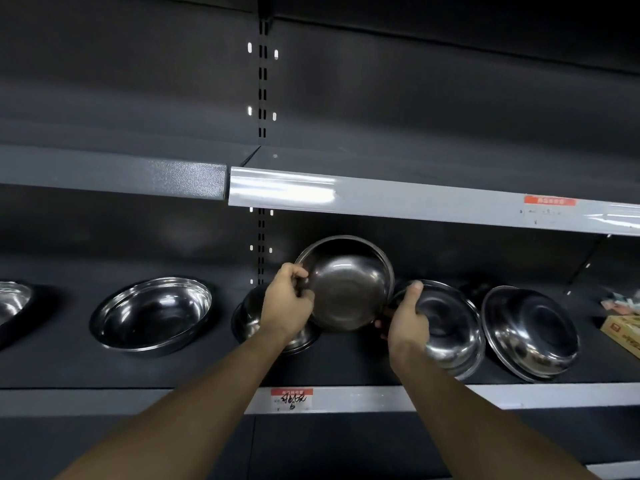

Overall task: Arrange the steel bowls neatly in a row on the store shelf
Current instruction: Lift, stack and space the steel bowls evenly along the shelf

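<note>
Both hands hold one steel bowl [346, 285] tilted up above the dark shelf [194, 370], its inside facing me. My left hand [289, 303] grips its left rim and my right hand [407, 318] grips its lower right rim. Under my left hand another bowl [247, 320] rests on the shelf, partly hidden. A bowl [154, 313] sits upright to the left, and one more [12, 299] is cut off at the left edge. To the right, two bowls [450, 327] [530, 332] lean tilted on edge.
An upper shelf [415, 199] with a grey price rail overhangs the bowls. A price label [291, 399] sits on the lower rail. A cardboard box [623, 332] and small packets [623, 301] lie at the far right. A slotted upright [262, 81] runs up the back panel.
</note>
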### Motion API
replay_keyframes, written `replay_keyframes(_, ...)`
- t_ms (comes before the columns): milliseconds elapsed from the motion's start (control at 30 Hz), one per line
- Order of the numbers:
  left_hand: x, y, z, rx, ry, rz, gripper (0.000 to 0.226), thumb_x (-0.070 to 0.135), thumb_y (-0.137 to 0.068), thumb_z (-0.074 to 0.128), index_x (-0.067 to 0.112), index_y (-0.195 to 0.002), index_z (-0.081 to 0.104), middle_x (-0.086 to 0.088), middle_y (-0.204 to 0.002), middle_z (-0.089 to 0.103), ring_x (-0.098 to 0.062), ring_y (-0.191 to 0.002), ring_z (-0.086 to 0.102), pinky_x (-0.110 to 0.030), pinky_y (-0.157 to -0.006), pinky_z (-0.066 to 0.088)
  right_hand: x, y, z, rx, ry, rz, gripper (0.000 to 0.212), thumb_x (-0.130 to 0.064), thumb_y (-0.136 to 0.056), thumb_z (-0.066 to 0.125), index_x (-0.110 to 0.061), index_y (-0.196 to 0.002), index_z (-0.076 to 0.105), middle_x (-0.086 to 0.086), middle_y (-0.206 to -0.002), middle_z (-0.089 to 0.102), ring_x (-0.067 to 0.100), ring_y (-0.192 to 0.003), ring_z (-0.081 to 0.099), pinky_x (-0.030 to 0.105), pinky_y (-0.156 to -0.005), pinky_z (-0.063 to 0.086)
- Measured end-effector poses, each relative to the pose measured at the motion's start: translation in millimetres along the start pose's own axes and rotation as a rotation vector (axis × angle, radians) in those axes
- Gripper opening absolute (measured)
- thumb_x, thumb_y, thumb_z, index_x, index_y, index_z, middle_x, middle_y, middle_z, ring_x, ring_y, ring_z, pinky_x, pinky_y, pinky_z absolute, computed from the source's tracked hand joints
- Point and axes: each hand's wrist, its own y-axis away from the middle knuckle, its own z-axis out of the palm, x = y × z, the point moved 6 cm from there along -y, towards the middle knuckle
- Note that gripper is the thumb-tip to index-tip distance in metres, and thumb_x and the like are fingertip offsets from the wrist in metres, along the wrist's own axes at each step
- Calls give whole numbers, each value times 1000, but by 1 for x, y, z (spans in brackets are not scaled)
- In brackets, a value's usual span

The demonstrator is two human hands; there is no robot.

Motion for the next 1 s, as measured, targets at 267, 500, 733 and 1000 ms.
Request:
replay_keyframes(267, -24, -4, 5, 102, 386, -358, 25, 46, -93, 56, 23, -103, 54, 0, -97, 66, -21, -95, 65, -32, -86, 52, -5, 2, -14, -52, 31, -12, 78, -88, -74, 40, -15, -80, 68, 5, -76, 75, 22, -63, 73, 41, -77, 62)
replay_keyframes(500, -29, 3, 18, -108, 80, -312, 57, 30, -96, 60, 12, -147, 39, 0, -112, 58, -17, -106, 57, -25, -95, 40, 4, -8, -7, -100, 63, 11, 25, -21, -93, 60, 3, -103, 60, 15, -65, 67, 14, -36, 59, 23, -37, 47)
replay_keyframes(733, -27, -6, 6, -197, -188, -240, 49, 33, -99, 53, 11, -142, 48, -10, -138, 58, -23, -128, 54, -25, -107, 37, 19, -12, 7, -115, 54, 18, 25, -9, -98, 52, 8, -117, 55, 25, -94, 70, 20, -44, 65, 30, -49, 59)
replay_keyframes(1000, -30, -14, -13, -175, -316, -204, 42, 32, -97, 52, 17, -136, 53, -6, -136, 57, -23, -126, 54, -38, -110, 41, 34, -13, 28, -90, 14, 84, 41, -15, -101, 56, 9, -131, 44, 29, -119, 62, 31, -56, 67, 28, -40, 57)
